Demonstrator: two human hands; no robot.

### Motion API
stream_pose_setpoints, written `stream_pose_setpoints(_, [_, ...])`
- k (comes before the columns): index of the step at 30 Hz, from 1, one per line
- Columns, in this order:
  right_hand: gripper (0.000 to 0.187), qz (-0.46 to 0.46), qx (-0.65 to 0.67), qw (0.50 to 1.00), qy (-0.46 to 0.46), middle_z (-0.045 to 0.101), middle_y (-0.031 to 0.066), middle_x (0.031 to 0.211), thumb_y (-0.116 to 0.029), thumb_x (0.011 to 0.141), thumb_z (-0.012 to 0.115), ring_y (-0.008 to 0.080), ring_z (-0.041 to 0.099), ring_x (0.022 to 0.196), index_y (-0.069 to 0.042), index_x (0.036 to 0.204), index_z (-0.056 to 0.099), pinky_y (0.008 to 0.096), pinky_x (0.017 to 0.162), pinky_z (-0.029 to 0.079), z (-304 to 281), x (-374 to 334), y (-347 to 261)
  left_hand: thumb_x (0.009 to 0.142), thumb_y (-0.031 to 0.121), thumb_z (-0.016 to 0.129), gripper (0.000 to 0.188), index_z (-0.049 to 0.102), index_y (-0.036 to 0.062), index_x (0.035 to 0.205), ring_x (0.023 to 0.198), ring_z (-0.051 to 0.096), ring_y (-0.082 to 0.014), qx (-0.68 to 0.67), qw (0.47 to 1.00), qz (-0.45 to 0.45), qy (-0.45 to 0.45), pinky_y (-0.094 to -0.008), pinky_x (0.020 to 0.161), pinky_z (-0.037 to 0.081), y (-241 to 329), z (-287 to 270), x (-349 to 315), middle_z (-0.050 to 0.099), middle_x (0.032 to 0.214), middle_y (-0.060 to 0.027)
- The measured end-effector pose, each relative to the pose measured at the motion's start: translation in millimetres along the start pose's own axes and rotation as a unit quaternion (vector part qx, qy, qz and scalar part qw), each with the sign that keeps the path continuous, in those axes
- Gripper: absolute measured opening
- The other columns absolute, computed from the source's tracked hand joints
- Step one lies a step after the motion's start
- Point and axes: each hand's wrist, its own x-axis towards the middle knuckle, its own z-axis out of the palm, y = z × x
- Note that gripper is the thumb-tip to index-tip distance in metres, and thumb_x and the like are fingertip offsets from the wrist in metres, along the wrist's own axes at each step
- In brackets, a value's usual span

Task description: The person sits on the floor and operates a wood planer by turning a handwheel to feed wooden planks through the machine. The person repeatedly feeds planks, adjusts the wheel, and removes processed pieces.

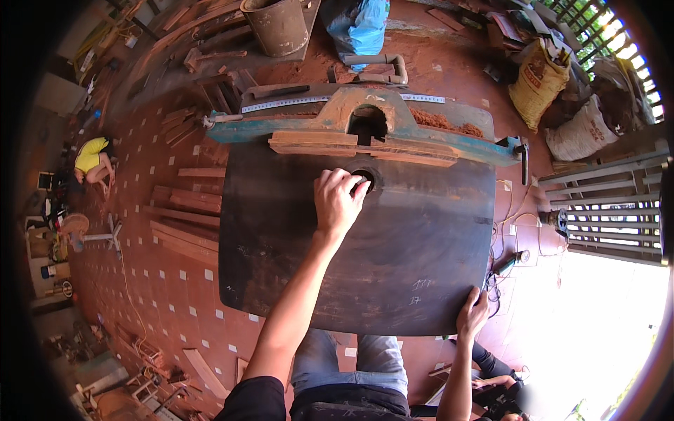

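Observation:
A dark metal machine table [337, 259] spreads out in front of me. At its far side a round opening [372, 170] sits below the arched middle of a blue fence [281, 128]. My left hand [337, 203] reaches to the opening's near left rim, its thumb and fingers pinched together. What they hold, if anything, is too small and dark to make out. A left wooden strip [312, 144] and a right wooden strip [414, 151] line the fence face, a gap between them at the opening. My right hand [473, 313] grips the table's near right edge.
Behind the fence lie a measuring tape [281, 104] and sawdust [430, 119]. Lumber [184, 235] is stacked left of the table. A power tool [511, 263] with cables lies at the right. One person [93, 160] crouches far left; another person [498, 384] is at lower right.

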Motion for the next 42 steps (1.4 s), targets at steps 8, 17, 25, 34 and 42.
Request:
stream_pose_setpoints(8, [0.042, 0.034, 0.011, 0.997, -0.074, 0.064, 0.0354, 0.094, -0.033, 0.103, 0.047, 0.0541, 0.061, 0.09, 0.006, 0.111, 0.061, 0.0559, 0.081, 0.046, -4, 10, 4, 0.077, 0.015, 0.085, 0.019, 0.068, 0.0059, 0.079, 0.075, 0.058, -0.0293, 0.017, 0.997, -0.036, 0.067, -0.0425, 0.071, 0.047, 14, 14, -2, 0.061, 0.079, -0.0071])
stream_pose_setpoints(17, [0.035, -0.178, 0.161, 0.967, 0.08, 0.064, 0.021, 0.127, -0.022, 0.102, 0.058, 0.0342, 0.063, 0.113, 0.002, 0.128, 0.062, 0.0412, 0.1, 0.048, 13, 93, -81, 0.072, 0.014, 0.087, 0.023, 0.067, 0.0054, 0.078, 0.075, 0.059, -0.0294, 0.013, 0.996, -0.054, 0.074, -0.0425, 0.071, 0.048, 18, 11, -3, 0.061, 0.079, -0.007])
stream_pose_setpoints(25, [0.049, -0.08, 0.295, 0.938, 0.161, 0.064, 0.0188, 0.125, -0.037, 0.096, 0.068, 0.0307, 0.064, 0.111, 0.0, 0.128, 0.062, 0.042, 0.096, 0.05, 86, 171, -170, 0.073, 0.015, 0.086, 0.023, 0.066, 0.0065, 0.08, 0.081, 0.06, -0.0297, -0.007, 0.997, -0.064, 0.034, -0.0439, 0.075, 0.047, 8, 13, -4, 0.059, 0.083, -0.0072])
stream_pose_setpoints(34, [0.068, 0.054, 0.289, 0.915, 0.278, 0.065, 0.0253, 0.125, -0.05, 0.096, 0.062, 0.0336, 0.065, 0.115, 0.006, 0.135, 0.056, 0.0426, 0.102, 0.047, 91, 239, -177, 0.076, 0.017, 0.084, 0.026, 0.06, 0.0084, 0.072, 0.076, 0.06, -0.0278, 0.042, 0.991, -0.111, 0.06, -0.0443, 0.071, 0.044, 19, 22, -6, 0.058, 0.077, -0.005])
stream_pose_setpoints(42, [0.069, 0.007, 0.293, 0.907, 0.302, 0.068, 0.0261, 0.119, -0.052, 0.097, 0.059, 0.0363, 0.067, 0.109, 0.006, 0.133, 0.06, 0.0432, 0.099, 0.048, 97, 248, -174, 0.074, 0.013, 0.086, 0.023, 0.072, 0.0049, 0.09, 0.072, 0.062, -0.0273, -0.043, 0.997, -0.069, -0.009, -0.0398, 0.068, 0.049, -2, -2, -7, 0.063, 0.082, -0.0076])
